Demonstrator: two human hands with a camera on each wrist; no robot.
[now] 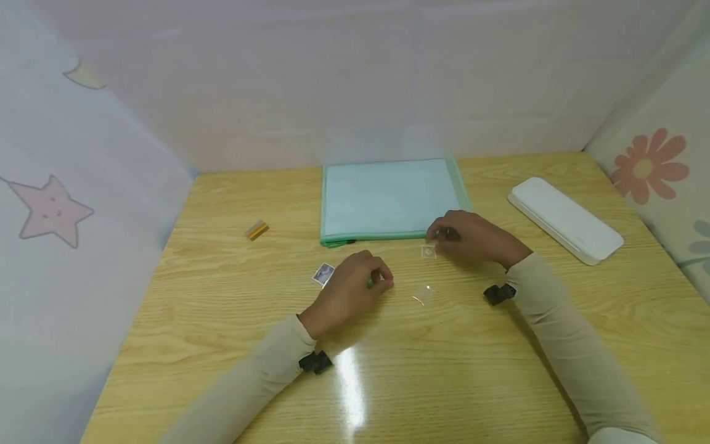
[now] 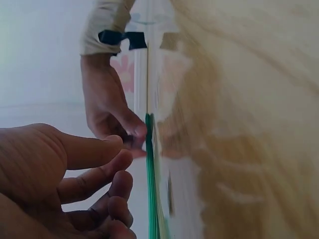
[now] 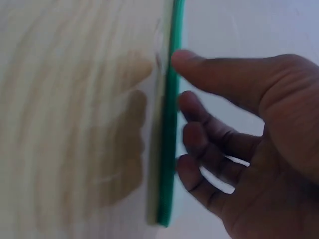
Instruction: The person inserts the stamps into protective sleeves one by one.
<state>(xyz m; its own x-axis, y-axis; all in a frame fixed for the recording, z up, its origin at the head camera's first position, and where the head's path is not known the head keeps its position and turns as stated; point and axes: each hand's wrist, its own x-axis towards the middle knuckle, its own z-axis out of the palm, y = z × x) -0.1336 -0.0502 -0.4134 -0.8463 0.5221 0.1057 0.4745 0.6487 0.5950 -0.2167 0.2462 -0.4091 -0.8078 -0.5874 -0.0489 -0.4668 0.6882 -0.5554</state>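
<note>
My left hand (image 1: 350,288) hovers low over the table with its fingers loosely bent, thumb and forefinger tips close together. Nothing shows between those tips in the left wrist view; in the head view a bit of green appears in the gap inside the fingers. Just left of it lies a small square picture card (image 1: 324,274), partly covered by the hand. Near the green-edged folder's front right corner is my right hand (image 1: 471,238), fingers bent and apart, holding nothing visible. A small clear square with a pale print (image 1: 428,251) lies beside its fingertips. Between the hands lies a clear plastic piece (image 1: 424,294).
The pale blue folder (image 1: 391,197) with green edging lies at the back middle against the wall. A long white case (image 1: 566,219) stands at the back right. On the left lies a small orange-brown striped piece (image 1: 257,230). Printed cloth walls enclose the wooden table (image 1: 222,308).
</note>
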